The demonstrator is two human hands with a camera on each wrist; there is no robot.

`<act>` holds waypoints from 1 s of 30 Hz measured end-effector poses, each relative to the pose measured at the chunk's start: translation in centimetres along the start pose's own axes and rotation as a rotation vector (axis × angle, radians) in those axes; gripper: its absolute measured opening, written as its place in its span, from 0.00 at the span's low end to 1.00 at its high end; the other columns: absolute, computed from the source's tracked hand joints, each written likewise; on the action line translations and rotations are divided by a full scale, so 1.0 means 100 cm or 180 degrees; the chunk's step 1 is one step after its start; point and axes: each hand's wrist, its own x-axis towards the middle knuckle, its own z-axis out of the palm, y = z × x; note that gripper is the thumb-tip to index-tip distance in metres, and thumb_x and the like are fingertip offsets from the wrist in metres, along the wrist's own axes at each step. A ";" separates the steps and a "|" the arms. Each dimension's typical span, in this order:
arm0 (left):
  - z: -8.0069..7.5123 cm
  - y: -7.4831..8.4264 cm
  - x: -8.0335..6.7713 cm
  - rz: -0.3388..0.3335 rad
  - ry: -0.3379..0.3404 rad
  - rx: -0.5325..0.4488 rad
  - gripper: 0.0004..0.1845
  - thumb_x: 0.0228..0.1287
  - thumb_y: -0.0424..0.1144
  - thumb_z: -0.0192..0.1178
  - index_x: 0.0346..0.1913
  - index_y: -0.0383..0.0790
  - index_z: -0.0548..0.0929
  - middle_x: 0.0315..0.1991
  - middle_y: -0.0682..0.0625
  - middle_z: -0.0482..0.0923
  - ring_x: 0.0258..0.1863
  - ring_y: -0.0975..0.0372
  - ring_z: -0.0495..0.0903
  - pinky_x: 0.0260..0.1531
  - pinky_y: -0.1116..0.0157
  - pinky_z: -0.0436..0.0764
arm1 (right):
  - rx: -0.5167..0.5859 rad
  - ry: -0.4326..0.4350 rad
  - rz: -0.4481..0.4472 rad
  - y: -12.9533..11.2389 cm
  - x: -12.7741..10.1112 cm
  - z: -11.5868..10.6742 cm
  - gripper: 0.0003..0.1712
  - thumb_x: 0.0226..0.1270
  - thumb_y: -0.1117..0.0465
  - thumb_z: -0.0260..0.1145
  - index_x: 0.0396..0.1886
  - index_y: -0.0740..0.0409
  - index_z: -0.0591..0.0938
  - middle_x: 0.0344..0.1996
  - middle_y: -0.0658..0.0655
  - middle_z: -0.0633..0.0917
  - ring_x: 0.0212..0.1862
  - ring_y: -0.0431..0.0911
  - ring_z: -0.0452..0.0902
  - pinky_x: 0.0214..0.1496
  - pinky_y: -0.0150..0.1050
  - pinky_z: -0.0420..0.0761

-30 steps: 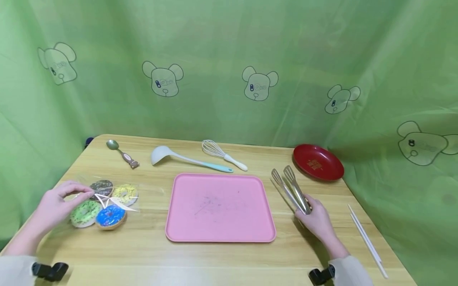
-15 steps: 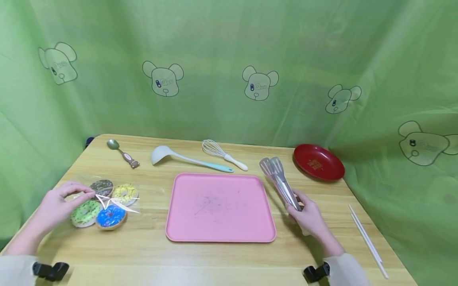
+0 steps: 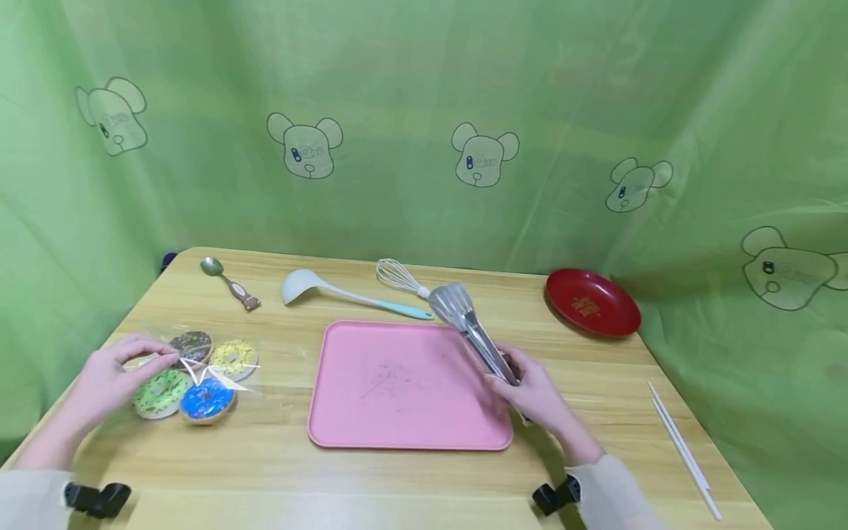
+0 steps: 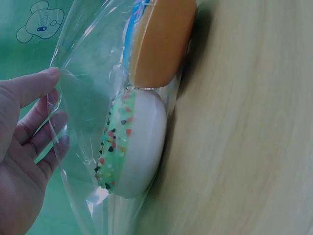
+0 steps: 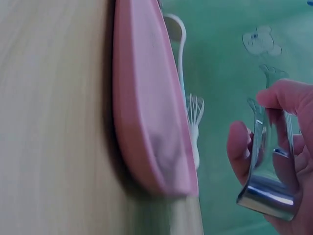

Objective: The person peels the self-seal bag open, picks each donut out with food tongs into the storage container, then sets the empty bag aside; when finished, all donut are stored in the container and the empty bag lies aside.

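Note:
On the left, my left hand (image 3: pixel 126 372) pinches the upper side of a clear plastic bag (image 4: pixel 80 105) between thumb and fingers. Inside it lie toy donuts: a green one (image 3: pixel 161 394), a blue one (image 3: pixel 207 400), a yellow one (image 3: pixel 233 358) and a dark brown one (image 3: pixel 191 349). My right hand (image 3: pixel 533 386) grips metal tongs (image 3: pixel 486 346) near their bent end, which the right wrist view shows close up. The tongs slant up and left over the right rim of the pink tray (image 3: pixel 404 397), their heads overlapping the whisk's handle in the head view.
Along the back lie a spoon (image 3: pixel 228 283), a ladle (image 3: pixel 351 295) and a white whisk (image 3: pixel 397 276). A red plate (image 3: pixel 592 302) sits at the back right, and white chopsticks (image 3: pixel 682 449) lie near the right edge. A green curtain (image 3: pixel 397 213) hangs behind the table.
My right hand has moved left with the tongs, from beside the tray to over its right side. The tongs' heads have come together. My left hand keeps its place on the bag.

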 end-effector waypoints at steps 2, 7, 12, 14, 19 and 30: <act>0.000 0.001 0.000 0.0013 0.0029 0.0001 0.07 0.60 0.40 0.64 0.40 0.42 0.83 0.38 0.64 0.77 0.41 0.81 0.66 0.40 0.69 0.66 | -0.0016 -0.0092 -0.0012 -0.012 0.001 0.007 0.32 0.57 0.67 0.68 0.62 0.63 0.69 0.36 0.64 0.79 0.27 0.50 0.75 0.24 0.45 0.80; 0.000 0.002 0.000 0.0008 0.0054 -0.0043 0.08 0.60 0.40 0.64 0.40 0.41 0.83 0.38 0.66 0.76 0.42 0.81 0.66 0.38 0.74 0.65 | -0.0131 -0.0356 -0.0177 -0.034 0.003 0.026 0.29 0.57 0.67 0.68 0.60 0.61 0.72 0.35 0.61 0.78 0.30 0.49 0.72 0.27 0.38 0.77; -0.001 0.004 0.000 -0.0076 0.0046 -0.0042 0.09 0.60 0.41 0.63 0.41 0.41 0.83 0.39 0.65 0.76 0.42 0.81 0.66 0.38 0.70 0.66 | -0.0159 -0.0564 -0.0210 -0.031 0.011 0.050 0.29 0.56 0.59 0.70 0.59 0.54 0.75 0.39 0.54 0.80 0.36 0.46 0.72 0.35 0.36 0.74; -0.001 0.005 0.000 -0.0103 0.0036 -0.0047 0.09 0.61 0.41 0.63 0.41 0.41 0.83 0.39 0.64 0.76 0.42 0.80 0.66 0.40 0.66 0.67 | -0.0139 -0.0675 -0.0186 -0.032 0.014 0.059 0.30 0.55 0.56 0.71 0.59 0.52 0.75 0.40 0.52 0.80 0.37 0.45 0.73 0.36 0.36 0.75; 0.000 0.005 -0.001 -0.0161 0.0019 -0.0065 0.11 0.61 0.43 0.62 0.42 0.40 0.83 0.39 0.60 0.77 0.42 0.79 0.67 0.42 0.58 0.69 | -0.0148 -0.0968 -0.0207 -0.044 0.018 0.080 0.32 0.54 0.53 0.71 0.60 0.52 0.74 0.40 0.53 0.80 0.35 0.46 0.75 0.32 0.37 0.77; 0.000 0.003 -0.006 -0.0229 -0.0005 -0.0212 0.13 0.63 0.44 0.60 0.43 0.38 0.81 0.40 0.60 0.75 0.43 0.80 0.64 0.46 0.36 0.64 | -0.0168 -0.1381 -0.0313 -0.062 0.028 0.125 0.27 0.55 0.55 0.71 0.57 0.49 0.77 0.36 0.50 0.79 0.30 0.43 0.74 0.26 0.35 0.77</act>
